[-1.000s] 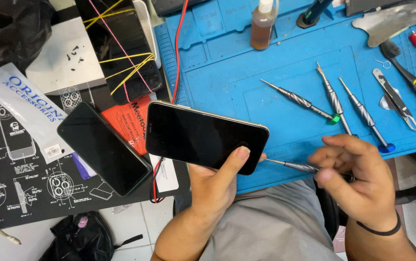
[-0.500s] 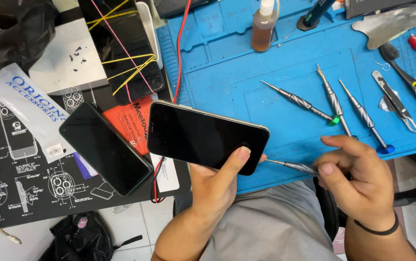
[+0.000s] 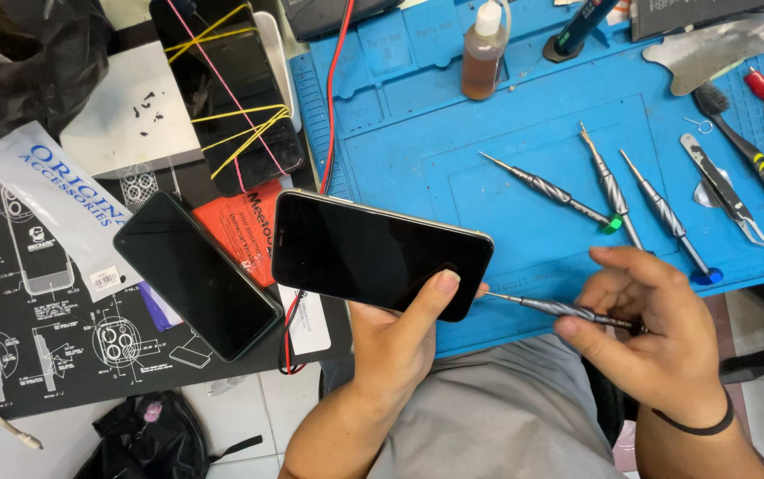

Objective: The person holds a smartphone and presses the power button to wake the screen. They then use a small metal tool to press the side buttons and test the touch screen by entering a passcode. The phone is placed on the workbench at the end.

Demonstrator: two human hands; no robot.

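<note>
My left hand (image 3: pixel 399 341) holds a black smartphone (image 3: pixel 373 251) screen up, level over the near edge of the blue work mat (image 3: pixel 488 115), with the thumb on its lower right corner. My right hand (image 3: pixel 652 333) grips a thin twisted-metal screwdriver (image 3: pixel 546 308). Its tip points left at the phone's right end, right at the edge. A black band circles my right wrist.
Three more screwdrivers (image 3: pixel 612 191) lie on the mat, with tweezers (image 3: pixel 728 191), a brush and a small brown bottle (image 3: pixel 481 53) farther back. A second dark phone (image 3: pixel 195 275) lies left, and another phone wrapped in rubber bands (image 3: pixel 231 89) behind it. A red cable (image 3: pixel 333 98) runs down the mat's left edge.
The phone has shifted very slightly. My right hand has brought the screwdriver tip a little closer to the phone's right end.
</note>
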